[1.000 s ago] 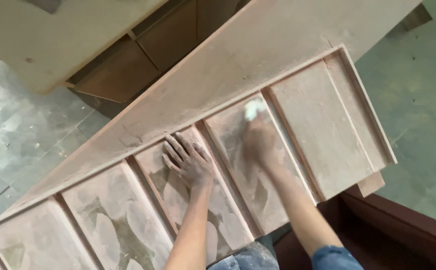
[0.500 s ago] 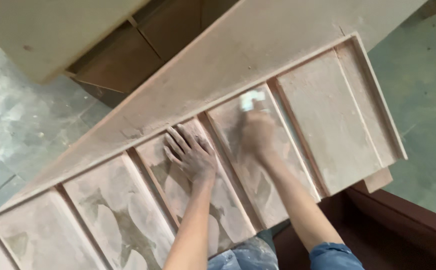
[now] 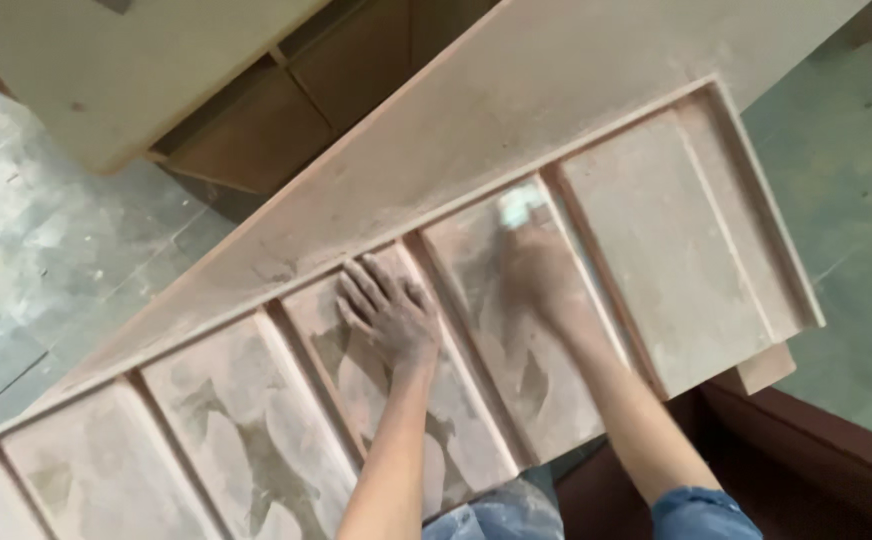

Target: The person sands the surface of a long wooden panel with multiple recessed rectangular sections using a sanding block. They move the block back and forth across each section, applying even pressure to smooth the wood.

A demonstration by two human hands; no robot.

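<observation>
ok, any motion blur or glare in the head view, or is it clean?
Head view: the right hand and the pale pad at its fingertips are smeared by motion; the left hand, flat on the dusty panelled board, is sharper. Light is soft and even, with no glare and only faint shadows in the panel recesses. The frame as a whole looks slightly soft.

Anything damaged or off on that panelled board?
No damage shows. The long dusty brown panelled board has uneven pale and dark patches in the recessed panels under the left hand, while the far right panel looks even. The right hand presses a small whitish pad, blurred.
</observation>
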